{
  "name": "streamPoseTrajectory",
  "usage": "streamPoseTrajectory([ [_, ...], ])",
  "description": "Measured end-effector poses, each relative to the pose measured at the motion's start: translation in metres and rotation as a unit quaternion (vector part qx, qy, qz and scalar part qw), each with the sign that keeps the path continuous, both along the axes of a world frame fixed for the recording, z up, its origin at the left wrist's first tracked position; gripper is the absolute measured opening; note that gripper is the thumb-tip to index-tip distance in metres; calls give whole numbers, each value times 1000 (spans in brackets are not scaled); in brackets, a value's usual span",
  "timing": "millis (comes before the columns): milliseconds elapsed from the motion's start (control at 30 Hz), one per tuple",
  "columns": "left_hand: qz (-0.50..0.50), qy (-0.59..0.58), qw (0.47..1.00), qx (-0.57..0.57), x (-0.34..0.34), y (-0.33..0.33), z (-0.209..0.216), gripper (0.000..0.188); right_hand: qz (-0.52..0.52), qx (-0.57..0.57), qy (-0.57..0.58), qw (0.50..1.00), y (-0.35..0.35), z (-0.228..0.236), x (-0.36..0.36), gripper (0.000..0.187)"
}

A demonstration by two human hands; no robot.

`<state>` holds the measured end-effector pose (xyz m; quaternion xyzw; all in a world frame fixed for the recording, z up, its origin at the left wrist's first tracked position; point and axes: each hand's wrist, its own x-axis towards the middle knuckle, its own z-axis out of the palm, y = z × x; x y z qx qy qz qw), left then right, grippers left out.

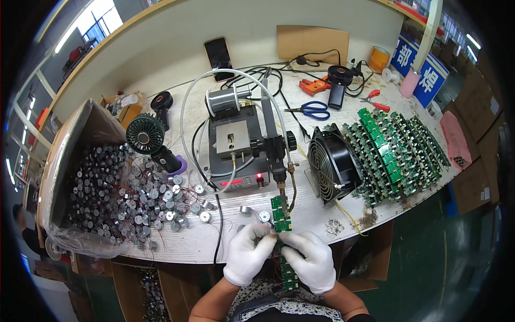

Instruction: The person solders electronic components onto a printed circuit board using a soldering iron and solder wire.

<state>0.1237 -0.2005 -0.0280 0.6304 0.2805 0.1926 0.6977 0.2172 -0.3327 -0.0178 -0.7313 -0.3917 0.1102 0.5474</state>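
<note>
A long green circuit board strip [281, 221] runs lengthwise in front of me, past the table's front edge toward my lap. My left hand [249, 255], in a white glove, pinches at the strip's left edge; what lies between its fingertips is too small to make out. From the right, my gloved right hand [308, 260] holds the strip with closed fingers. Just above the strip's far part, a soldering iron [276, 161] points down from its holder, its tip close to the board. Small round motors [264, 216] lie beside the strip on the left.
A plastic-lined box [80, 123] spills many wired motors leftward. Behind the strip stand a soldering machine [233, 139] and a solder spool [228, 101]. At right are a black fan [333, 163], rows of circuit boards [391, 155], blue scissors [314, 110] and red-handled cutters [378, 102].
</note>
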Motion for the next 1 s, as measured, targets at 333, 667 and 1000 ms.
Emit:
streamPoseTrajectory([
  [333,-3,9,1000,-17,0,1,1,12,-21,2,-19,1000,-1,-2,-1,32],
  [667,-39,35,991,124,1,4,2,15,-5,22,-28,999,0,-1,-2,32],
  [1000,-49,38,982,177,1,7,3,13,-1,16,-26,1000,-1,-4,1,35],
])
